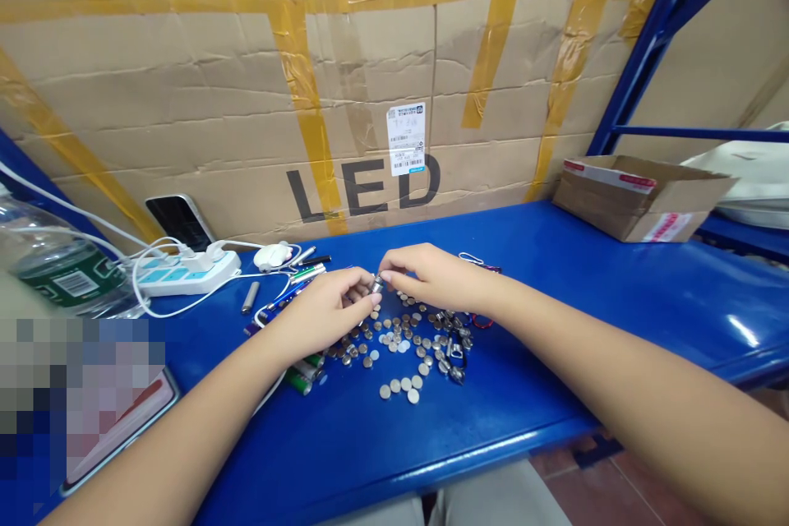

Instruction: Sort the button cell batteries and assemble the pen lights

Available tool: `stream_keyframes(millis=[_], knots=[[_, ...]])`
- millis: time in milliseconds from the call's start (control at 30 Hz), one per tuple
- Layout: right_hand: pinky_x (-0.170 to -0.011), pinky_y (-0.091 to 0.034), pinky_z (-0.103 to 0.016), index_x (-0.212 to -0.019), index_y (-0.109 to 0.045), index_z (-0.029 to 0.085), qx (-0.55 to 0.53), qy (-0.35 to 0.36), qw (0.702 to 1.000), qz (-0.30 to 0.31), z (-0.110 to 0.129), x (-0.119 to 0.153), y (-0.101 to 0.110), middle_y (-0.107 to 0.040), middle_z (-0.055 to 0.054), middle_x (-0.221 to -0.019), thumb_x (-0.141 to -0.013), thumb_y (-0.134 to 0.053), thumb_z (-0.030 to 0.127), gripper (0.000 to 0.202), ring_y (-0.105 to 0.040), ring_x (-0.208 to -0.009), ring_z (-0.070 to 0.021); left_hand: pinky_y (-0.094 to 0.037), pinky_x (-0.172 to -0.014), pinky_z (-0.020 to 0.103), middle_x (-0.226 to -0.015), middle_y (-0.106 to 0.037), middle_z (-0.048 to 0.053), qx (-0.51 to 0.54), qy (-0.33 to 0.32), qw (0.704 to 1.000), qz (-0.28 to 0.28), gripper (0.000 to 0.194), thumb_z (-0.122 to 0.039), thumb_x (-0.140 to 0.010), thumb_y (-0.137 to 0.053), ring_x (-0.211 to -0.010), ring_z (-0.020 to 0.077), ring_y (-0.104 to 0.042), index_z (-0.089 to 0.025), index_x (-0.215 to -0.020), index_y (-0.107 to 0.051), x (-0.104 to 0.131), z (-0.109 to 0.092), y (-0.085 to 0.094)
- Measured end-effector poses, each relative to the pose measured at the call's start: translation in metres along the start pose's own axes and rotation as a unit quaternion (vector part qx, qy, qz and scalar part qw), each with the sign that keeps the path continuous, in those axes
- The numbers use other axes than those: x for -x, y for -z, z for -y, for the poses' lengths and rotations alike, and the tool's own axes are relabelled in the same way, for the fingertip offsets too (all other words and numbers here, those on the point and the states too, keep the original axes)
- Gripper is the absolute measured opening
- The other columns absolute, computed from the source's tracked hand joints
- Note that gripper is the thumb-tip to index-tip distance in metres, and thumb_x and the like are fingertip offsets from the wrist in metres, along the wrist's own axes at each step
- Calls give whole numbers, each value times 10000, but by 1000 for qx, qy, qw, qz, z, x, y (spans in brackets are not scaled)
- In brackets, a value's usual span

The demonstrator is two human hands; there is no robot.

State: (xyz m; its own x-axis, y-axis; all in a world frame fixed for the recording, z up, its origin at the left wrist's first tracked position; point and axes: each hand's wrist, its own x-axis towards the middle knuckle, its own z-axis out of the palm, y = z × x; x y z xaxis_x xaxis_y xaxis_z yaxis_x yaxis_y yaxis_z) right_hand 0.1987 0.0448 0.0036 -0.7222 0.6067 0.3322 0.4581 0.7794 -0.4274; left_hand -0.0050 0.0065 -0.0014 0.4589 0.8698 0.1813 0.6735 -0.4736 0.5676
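My left hand [326, 304] is closed around a small silver metal cylinder [376, 284], which sticks out between thumb and fingers. My right hand [422, 275] meets it from the other side, thumb and forefinger pinched at the cylinder's upper end; whether a separate small part sits between those fingertips is hidden. Below both hands, many round silver button cells [405, 384] lie scattered on the blue table [493, 394]. Small metal parts with clips [456, 350] are heaped to the right of them. Green and silver tubes [299, 380] lie partly under my left wrist.
A white power strip [191, 271] with plugs and cables stands at the left, beside a phone [180, 220] and a large water bottle [67, 271]. A tablet-like device [123, 436] lies front left. An open cardboard box [641, 197] sits back right. Taped cardboard [370, 82] walls the back.
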Motion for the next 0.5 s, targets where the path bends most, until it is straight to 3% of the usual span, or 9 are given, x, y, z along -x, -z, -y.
stream_keyframes(millis=[300,500], knots=[[-686,-396,-282,-891,-592,175,15,0,1000,24,1,1,2,-659,-36,-889,-928,-404,295,226,-553,-776,-150,-461,-631,261,-770,-622,-2,-21,7,1000,8,161,-330,-854,-516,-683,141,-564,-199,-893,-601,0,-5,2],[-628,-358,-263,-807,-546,178,40,-4,998,50,3,1,3,-622,-21,-804,-935,-386,309,243,-509,-698,-131,-459,-658,286,-813,-631,20,-84,-26,996,6,187,-338,-871,-494,-712,157,-581,-193,-925,-599,0,0,0]])
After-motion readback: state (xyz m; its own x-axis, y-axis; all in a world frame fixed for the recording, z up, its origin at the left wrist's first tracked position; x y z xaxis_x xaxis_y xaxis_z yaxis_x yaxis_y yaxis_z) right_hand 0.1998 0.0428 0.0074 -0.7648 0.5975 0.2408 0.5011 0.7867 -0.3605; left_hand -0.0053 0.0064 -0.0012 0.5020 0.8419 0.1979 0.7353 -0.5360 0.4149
